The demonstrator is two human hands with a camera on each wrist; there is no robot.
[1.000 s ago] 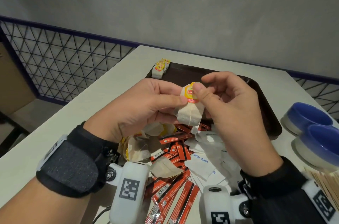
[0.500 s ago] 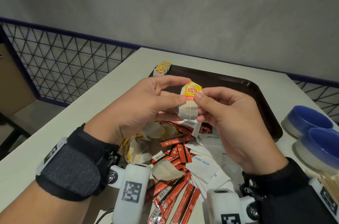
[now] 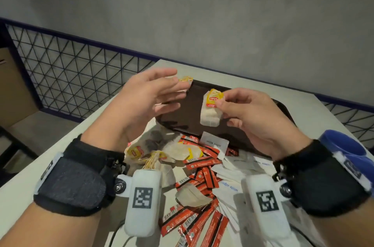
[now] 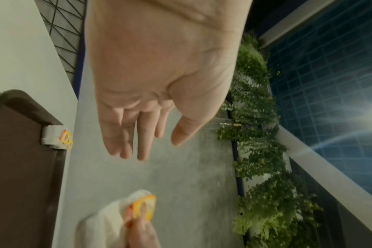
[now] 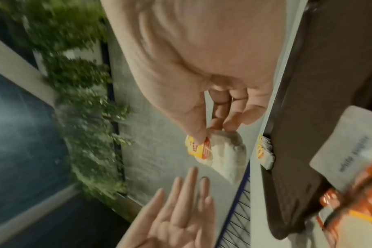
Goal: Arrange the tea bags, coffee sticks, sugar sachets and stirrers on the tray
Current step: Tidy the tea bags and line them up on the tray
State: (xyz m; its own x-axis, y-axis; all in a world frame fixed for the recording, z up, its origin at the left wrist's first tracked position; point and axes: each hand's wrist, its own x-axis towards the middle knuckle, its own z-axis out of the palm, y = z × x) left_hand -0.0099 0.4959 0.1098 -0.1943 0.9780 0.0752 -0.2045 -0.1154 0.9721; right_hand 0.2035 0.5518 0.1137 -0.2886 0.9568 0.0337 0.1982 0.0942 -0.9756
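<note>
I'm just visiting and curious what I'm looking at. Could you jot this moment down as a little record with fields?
left hand: left hand, open, fingers straight, holds nothing
right hand: right hand pinches a tea bag by its yellow tag
tray: dark tray, a few tea bags at its far left corner
still loose on the table: red coffee sticks, white sugar sachets

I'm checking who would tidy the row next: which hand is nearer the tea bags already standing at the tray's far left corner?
Left. The open left hand hovers right beside the standing tea bags; the right hand is farther right, over the tray.
</note>
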